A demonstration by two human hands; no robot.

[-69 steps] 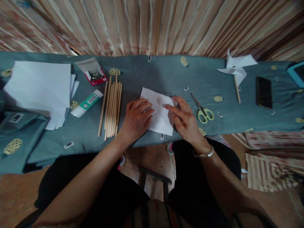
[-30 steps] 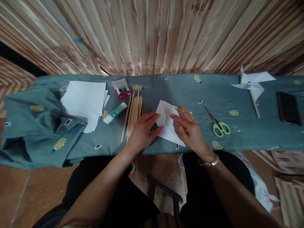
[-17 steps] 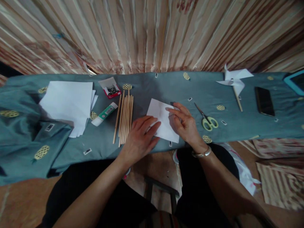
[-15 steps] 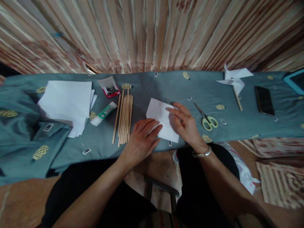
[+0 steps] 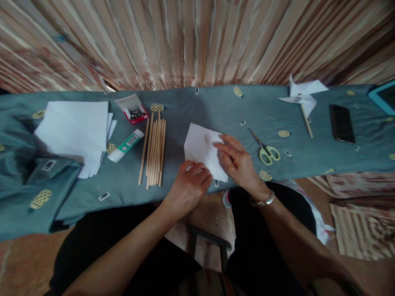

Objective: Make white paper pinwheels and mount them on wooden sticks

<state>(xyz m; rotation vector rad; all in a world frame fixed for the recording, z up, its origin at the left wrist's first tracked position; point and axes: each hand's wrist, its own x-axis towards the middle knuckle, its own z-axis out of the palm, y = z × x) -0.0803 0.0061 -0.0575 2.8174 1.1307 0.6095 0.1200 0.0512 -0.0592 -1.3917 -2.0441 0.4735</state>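
A square sheet of white paper (image 5: 197, 142) with fold lines lies tilted on the cloth in front of me. My left hand (image 5: 193, 181) is curled at its near left corner, the fingers closed on the edge; a bit of white shows between them. My right hand (image 5: 237, 158), wearing a silver bangle, rests on the sheet's right side with fingers stretched out and apart. Close by on the right lie scissors (image 5: 264, 151) with light green handles. To the left is a bundle of thin wooden sticks (image 5: 156, 150).
A glue stick (image 5: 126, 146), an open red box of pins (image 5: 135, 114) and a stack of white paper (image 5: 74, 127) lie to the left. On the right are a paper pinwheel (image 5: 304, 98), a dark phone (image 5: 342, 123) and a blue-edged device (image 5: 382, 98). Curtains hang behind.
My left hand has gone from lying with extended fingers on the paper to curling at its near left corner. The right hand stays on the sheet. The view has shifted slightly.
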